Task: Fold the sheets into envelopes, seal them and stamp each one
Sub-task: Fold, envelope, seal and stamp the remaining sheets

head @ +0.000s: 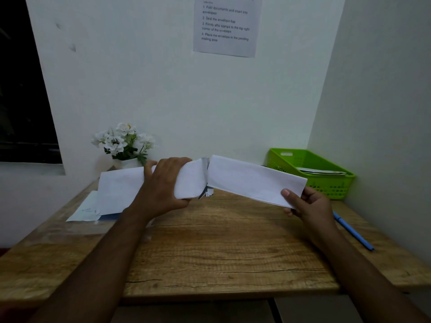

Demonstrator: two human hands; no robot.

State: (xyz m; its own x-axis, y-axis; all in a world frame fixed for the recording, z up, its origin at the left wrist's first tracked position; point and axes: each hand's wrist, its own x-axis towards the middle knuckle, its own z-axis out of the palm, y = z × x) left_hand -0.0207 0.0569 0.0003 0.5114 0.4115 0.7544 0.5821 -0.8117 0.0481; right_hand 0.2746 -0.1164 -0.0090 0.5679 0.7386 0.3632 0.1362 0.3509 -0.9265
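My left hand (166, 185) grips a white envelope (190, 183) held above the wooden table (210, 248), its open mouth facing right. My right hand (307, 205) pinches the right end of a folded white sheet (254, 180). The sheet's left end meets the envelope's mouth at the middle, where a grey inner edge shows. Behind my left hand lies a stack of white sheets (116, 190) on the table's left side, with a pale blue envelope (85, 210) under it.
A green plastic basket (326, 180) with papers inside stands at the back right corner. A blue pen (353, 231) lies along the right edge. A white flower pot (126, 145) stands at the back left. An instruction sheet (225, 26) hangs on the wall.
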